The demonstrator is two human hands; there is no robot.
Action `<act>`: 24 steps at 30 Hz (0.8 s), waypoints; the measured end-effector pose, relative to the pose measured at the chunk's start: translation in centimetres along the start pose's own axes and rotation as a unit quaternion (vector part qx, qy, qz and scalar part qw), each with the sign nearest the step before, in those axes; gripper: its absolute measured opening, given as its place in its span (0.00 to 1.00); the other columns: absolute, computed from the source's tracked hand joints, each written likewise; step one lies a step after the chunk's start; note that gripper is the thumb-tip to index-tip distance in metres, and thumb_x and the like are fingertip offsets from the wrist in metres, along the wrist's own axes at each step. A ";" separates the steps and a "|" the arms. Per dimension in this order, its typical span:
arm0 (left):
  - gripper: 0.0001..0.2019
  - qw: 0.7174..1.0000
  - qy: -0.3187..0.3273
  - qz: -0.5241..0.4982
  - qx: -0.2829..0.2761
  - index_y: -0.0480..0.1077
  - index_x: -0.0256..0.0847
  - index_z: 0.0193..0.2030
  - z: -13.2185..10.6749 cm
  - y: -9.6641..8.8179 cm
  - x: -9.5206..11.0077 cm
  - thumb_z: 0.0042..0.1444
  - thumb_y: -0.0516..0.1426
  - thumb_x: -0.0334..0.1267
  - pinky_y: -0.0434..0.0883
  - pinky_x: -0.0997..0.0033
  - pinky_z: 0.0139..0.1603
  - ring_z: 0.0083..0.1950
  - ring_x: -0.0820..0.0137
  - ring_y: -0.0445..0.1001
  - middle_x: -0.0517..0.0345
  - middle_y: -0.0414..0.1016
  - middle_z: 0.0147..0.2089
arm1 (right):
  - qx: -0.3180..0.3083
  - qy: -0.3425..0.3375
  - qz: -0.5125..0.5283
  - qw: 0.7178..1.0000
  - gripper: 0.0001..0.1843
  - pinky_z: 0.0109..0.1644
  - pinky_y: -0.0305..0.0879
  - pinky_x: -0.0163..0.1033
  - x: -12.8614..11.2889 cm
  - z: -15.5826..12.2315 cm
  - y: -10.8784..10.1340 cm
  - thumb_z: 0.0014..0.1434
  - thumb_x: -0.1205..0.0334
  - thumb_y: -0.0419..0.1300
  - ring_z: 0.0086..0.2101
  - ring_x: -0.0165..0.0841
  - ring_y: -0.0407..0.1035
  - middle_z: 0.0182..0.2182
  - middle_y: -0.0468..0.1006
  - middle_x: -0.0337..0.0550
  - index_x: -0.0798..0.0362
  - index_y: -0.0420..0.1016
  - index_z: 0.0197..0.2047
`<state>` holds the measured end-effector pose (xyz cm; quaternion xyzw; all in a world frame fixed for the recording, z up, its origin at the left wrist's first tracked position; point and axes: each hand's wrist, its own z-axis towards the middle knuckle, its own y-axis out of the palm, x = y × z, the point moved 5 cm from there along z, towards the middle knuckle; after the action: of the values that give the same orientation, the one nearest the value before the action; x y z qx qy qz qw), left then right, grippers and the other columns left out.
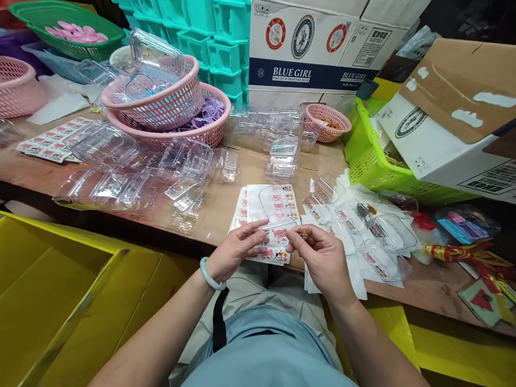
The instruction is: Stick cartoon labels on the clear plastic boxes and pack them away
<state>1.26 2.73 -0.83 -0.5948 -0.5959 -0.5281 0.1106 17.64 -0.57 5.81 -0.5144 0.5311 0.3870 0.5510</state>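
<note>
In front of me, my left hand (237, 250), with a pale bangle at the wrist, holds the near edge of an open clear plastic box (278, 223) between thumb and fingers. The box's lid is tipped away from me over the sticker sheets (252, 201), which have red print and small cartoon animals. At the box's right side, my right hand (322, 255) pinches a small orange-brown piece (305, 234). Its fingers cover most of that piece, so I cannot make out its kind. Several clear boxes with printed labels (349, 217) lie on white paper to the right.
More clear boxes (193, 158) are spread over the table's left and middle. Behind them stand stacked pink baskets (205, 140), one with purple pieces. A small pink basket (336, 131) holds brown pieces. A green crate (368, 156) and cartons (306, 32) stand at the back right.
</note>
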 end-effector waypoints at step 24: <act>0.25 1.000 -0.021 -0.013 -0.012 0.72 0.42 0.55 0.9 0.0 -1.5 0.52 0.63 0.49 0.68 0.52 0.57 0.51 0.62 0.72 0.47 0.73 0.51 | -0.034 0.040 -0.021 0.998 0.16 0.27 0.63 0.33 1.6 0.1 -0.1 0.54 0.50 0.64 0.24 0.29 0.65 0.22 0.74 0.39 0.54 0.74 0.25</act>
<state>2.11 2.52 -2.36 -0.5993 -0.5995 -0.5239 0.0835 17.99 -0.66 4.26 -0.5590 0.5280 0.3723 0.5198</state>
